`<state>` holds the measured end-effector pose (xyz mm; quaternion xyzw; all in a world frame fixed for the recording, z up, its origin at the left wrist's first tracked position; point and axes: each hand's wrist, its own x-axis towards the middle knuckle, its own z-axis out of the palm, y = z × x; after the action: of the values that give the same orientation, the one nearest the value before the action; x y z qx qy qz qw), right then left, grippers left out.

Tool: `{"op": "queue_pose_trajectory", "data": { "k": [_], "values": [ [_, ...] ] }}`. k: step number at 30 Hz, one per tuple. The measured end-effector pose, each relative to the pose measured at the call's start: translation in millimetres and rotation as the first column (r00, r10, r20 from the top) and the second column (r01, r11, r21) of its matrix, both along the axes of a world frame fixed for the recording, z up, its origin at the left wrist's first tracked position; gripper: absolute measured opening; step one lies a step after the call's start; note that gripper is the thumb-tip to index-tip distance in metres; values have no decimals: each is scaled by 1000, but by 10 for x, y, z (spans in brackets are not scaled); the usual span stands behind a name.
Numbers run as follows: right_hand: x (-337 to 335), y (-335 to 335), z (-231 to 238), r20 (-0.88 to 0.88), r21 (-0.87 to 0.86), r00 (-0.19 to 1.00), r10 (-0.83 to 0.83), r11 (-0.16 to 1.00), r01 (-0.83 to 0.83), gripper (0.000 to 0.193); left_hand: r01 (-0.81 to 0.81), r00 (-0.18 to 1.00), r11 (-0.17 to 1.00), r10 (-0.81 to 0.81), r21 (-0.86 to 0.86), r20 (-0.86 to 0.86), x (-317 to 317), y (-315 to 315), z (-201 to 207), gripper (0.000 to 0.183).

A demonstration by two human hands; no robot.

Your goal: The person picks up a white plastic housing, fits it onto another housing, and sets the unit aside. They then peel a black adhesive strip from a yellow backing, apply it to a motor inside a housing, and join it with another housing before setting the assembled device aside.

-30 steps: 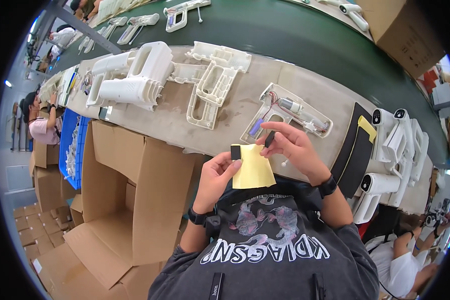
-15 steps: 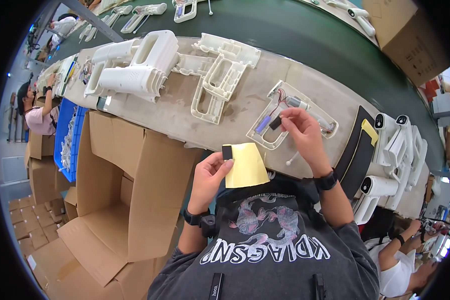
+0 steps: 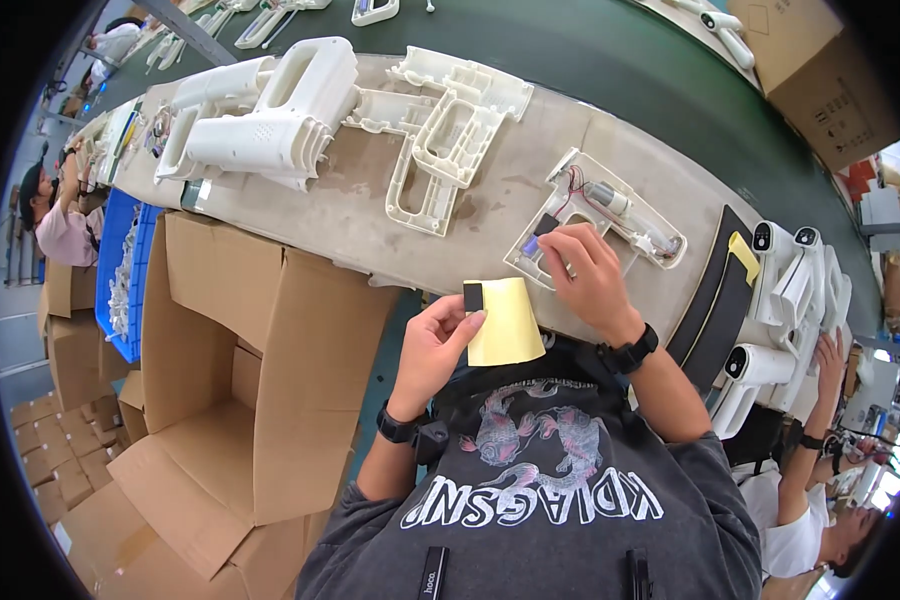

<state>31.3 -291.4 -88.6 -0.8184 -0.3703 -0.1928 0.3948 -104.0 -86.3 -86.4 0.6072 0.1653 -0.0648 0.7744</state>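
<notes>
Head view: the open white housing lies on the surface, just ahead of the right hand, the nearer one; its long axis slants from far left to near right; the left hand, farther off, pinches a yellow sheet bearing a black pad; the right curls beside a purple cylinder; whether it grips anything cannot be told.

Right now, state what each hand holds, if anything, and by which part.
Left hand: yellow sheet, by its left edge. Right hand: cannot be told whether it grips anything.
</notes>
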Motion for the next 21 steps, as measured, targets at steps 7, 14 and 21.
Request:
{"op": "queue_pose_trajectory", "data": {
  "k": [7, 14, 21],
  "values": [
    [-44, 51, -56, -34, -37, 999, 20, 999, -21, 23, 7, 1000, 999, -6, 36, -13, -21, 67, -67, 22],
    [-23, 86, -75, -102, 22, 994, 38, 999, -36, 19, 22, 1000, 1000, -22, 1, -3, -16, 60, -34, 24],
    [-205, -51, 250, -419, 128, 908, 6, 990, 52, 22, 1, 1000, 1000, -1, -9, -7, 45, -39, 42, 23]
  ]
}}
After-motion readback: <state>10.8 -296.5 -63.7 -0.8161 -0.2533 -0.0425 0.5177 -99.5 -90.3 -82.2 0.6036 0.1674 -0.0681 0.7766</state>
